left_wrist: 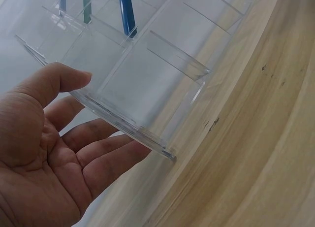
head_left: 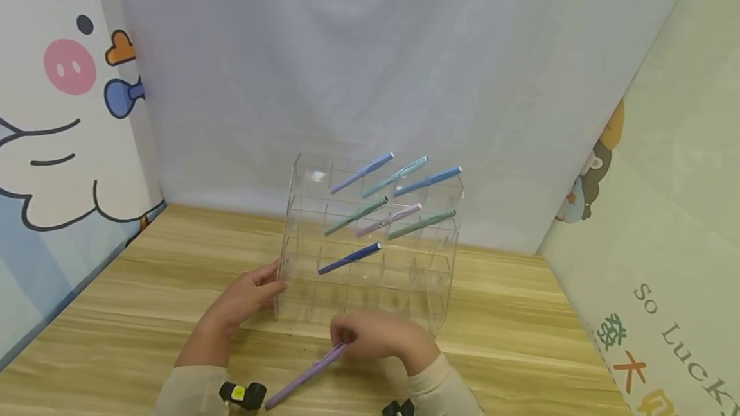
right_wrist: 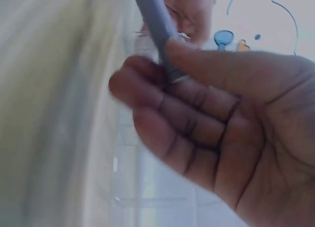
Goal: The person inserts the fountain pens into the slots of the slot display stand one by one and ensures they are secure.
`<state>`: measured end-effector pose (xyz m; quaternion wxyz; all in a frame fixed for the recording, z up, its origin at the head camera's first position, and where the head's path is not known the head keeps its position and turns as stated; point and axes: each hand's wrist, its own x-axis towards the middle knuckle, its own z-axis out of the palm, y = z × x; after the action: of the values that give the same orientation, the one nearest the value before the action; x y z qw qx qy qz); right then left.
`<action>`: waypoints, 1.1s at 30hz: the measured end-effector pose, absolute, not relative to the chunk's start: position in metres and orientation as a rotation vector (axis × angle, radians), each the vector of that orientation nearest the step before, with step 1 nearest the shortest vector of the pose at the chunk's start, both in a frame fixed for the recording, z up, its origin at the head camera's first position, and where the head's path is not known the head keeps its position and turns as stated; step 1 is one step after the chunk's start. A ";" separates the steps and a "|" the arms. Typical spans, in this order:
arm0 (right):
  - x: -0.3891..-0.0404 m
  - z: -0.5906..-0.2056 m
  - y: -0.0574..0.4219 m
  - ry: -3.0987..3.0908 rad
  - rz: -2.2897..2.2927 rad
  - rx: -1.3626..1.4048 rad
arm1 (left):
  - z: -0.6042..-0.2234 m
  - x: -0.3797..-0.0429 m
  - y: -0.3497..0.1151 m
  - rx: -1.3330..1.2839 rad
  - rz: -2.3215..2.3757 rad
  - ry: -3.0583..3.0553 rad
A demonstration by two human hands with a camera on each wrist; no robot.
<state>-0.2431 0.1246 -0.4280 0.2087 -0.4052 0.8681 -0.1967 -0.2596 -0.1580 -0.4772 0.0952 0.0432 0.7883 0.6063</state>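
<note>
A clear acrylic pen rack (head_left: 370,284) with stepped tiers of compartments stands on the table. My left hand (head_left: 245,297) holds its left side panel; in the left wrist view the thumb lies on one side of the panel edge (left_wrist: 123,121) and the fingers on the other. In front of the rack, my right hand (head_left: 378,336) pinches a purple pen (head_left: 306,376) near one end between thumb and fingers. The pen slants down toward the lower left. Close up, the right wrist view shows the thumb pressing the purple pen (right_wrist: 155,20) against curled fingers.
Pens lean in the rack: periwinkle (head_left: 361,173), light teal (head_left: 396,176) and blue (head_left: 428,181) on top. Below are green (head_left: 355,216), pale pink (head_left: 388,220) and dark green (head_left: 422,224), then navy (head_left: 349,259). A white curtain (head_left: 376,69) hangs behind the wooden table (head_left: 509,332).
</note>
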 end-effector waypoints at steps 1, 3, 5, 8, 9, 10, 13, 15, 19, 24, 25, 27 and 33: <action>-0.245 -0.426 0.127 2.388 -0.615 -1.120 | -0.477 -0.259 -0.158 0.122 1.794 2.339; -0.247 -0.421 0.131 2.303 -0.780 -1.085 | -0.477 -0.259 -0.158 0.115 1.786 2.345; -0.249 -0.417 0.136 2.233 -0.924 -1.054 | -0.477 -0.259 -0.158 0.125 1.773 2.350; -0.250 -0.408 0.144 2.193 -1.072 -1.027 | -0.476 -0.258 -0.158 0.127 1.767 2.352; -0.250 -0.405 0.147 2.198 -1.104 -1.027 | -0.476 -0.258 -0.158 0.135 1.766 2.352; -0.251 -0.403 0.150 2.206 -1.128 -1.035 | -0.476 -0.258 -0.157 0.135 1.769 2.351; -0.253 -0.396 0.161 2.211 -1.236 -1.060 | -0.475 -0.258 -0.157 0.142 1.780 2.346; -0.255 -0.393 0.168 2.198 -1.331 -1.080 | -0.475 -0.258 -0.157 0.146 1.787 2.343; -0.258 -0.388 0.180 2.145 -1.572 -1.107 | -0.475 -0.259 -0.156 0.160 1.808 2.333; -0.261 -0.382 0.193 2.154 -1.800 -1.241 | -0.475 -0.258 -0.156 0.170 1.805 2.336; -0.262 -0.381 0.195 2.174 -1.826 -1.267 | -0.475 -0.258 -0.157 0.169 1.801 2.337; -0.263 -0.380 0.201 2.233 -1.868 -1.288 | -0.475 -0.258 -0.157 0.165 1.800 2.335; -0.266 -0.378 0.212 2.311 -2.077 -1.182 | -0.476 -0.259 -0.156 0.162 1.810 2.326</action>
<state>-0.2658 0.2116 -0.3778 -0.0912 -0.3540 0.6923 -0.6221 -0.2586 -0.1564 -0.4756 0.0946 0.0545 0.7845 0.6104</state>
